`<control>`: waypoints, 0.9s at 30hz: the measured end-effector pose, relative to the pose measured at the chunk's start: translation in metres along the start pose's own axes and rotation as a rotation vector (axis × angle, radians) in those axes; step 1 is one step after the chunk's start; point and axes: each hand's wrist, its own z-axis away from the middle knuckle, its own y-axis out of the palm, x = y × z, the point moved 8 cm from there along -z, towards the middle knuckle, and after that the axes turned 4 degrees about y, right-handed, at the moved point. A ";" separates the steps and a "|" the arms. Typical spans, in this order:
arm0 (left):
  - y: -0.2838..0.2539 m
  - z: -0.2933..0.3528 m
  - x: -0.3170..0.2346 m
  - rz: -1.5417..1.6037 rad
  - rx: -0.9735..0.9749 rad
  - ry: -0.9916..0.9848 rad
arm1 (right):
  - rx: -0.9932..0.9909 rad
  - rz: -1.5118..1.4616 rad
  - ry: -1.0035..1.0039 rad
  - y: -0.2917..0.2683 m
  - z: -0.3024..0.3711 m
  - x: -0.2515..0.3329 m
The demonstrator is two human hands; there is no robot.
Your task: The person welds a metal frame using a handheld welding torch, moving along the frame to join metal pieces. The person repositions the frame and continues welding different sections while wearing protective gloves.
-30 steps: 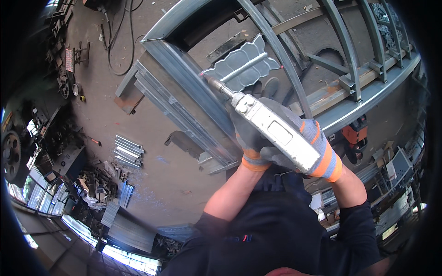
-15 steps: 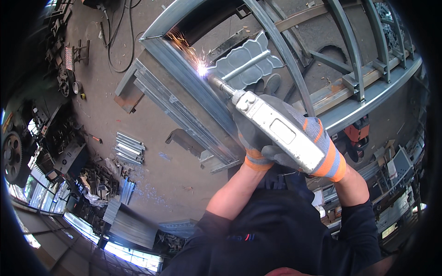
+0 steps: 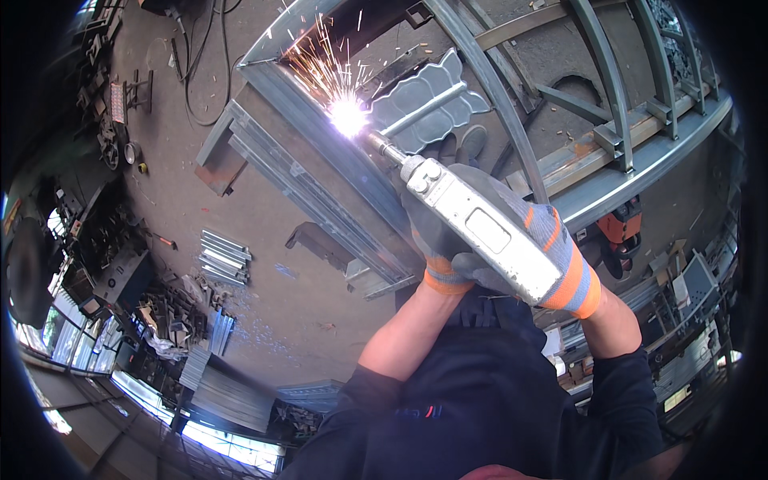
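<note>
A white handheld welding gun (image 3: pixel 488 228) with a metal nozzle points up and to the left, over a grey steel frame beam (image 3: pixel 320 136). Bright light and orange sparks (image 3: pixel 347 118) burst where its tip meets the beam's inner edge. My left hand (image 3: pixel 436 232), in a grey glove with an orange cuff, is closed around the gun's underside; the gun's body hides part of its fingers. My right hand (image 3: pixel 552 240), gloved alike, wraps the gun from the right, with its fingertips out of sight beneath.
Curved steel bars (image 3: pixel 496 104) of the frame extend to the right. Inside it lies a wavy-edged metal plate (image 3: pixel 424 100) near my shoes (image 3: pixel 472 144). Long steel profiles (image 3: pixel 296 200) lie along the left side. Short metal strips (image 3: pixel 224 258) and scrap (image 3: pixel 172 312) cover the floor farther left.
The glow at the nozzle tip has grown larger and brighter, and its sparks now fan upward more widely. Both hands and the gun have barely shifted.
</note>
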 end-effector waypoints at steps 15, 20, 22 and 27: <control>0.018 -0.001 -0.002 0.069 0.161 0.046 | -0.026 -0.067 -0.025 0.002 -0.006 0.010; 0.018 -0.003 -0.008 -0.127 0.190 0.148 | -0.001 -0.026 -0.028 0.003 -0.012 0.015; 0.020 -0.005 -0.010 -0.109 0.213 0.142 | 0.003 -0.094 0.035 0.003 -0.014 0.016; 0.035 -0.006 -0.017 -0.169 0.296 0.293 | -0.027 -0.216 0.081 -0.001 -0.016 0.022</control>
